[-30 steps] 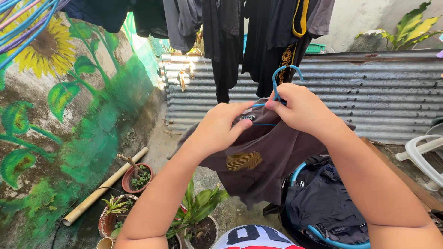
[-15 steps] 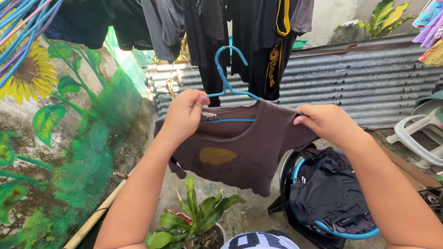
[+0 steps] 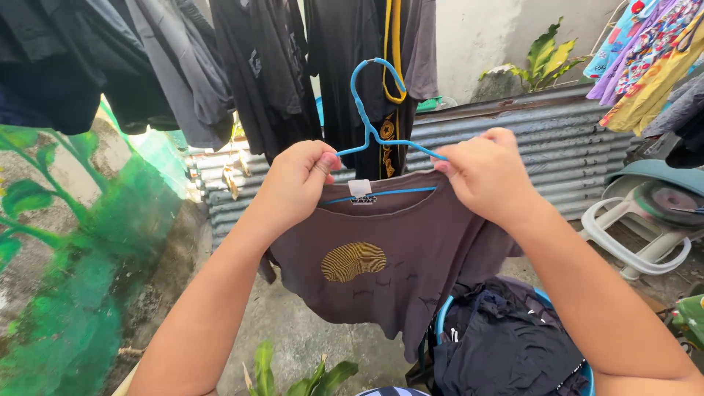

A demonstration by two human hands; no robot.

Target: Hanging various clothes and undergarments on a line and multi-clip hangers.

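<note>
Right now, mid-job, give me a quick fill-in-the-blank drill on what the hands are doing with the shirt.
1. The brown T-shirt hangs on a ____ plastic hanger.
2. The left hand and right hand each grip the shirt at a ____.
3. The print on the shirt's front is ____ in colour.
4. The tub of dark laundry lies below the ____ arm.

Missing words: blue; shoulder; yellow; right

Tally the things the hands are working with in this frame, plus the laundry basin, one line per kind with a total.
Hands gripping the shirt's shoulders: 2, the left hand and the right hand
Blue hanger: 1
Brown T-shirt on that hanger: 1
Blue basin of dark clothes: 1
Total: 5
</note>
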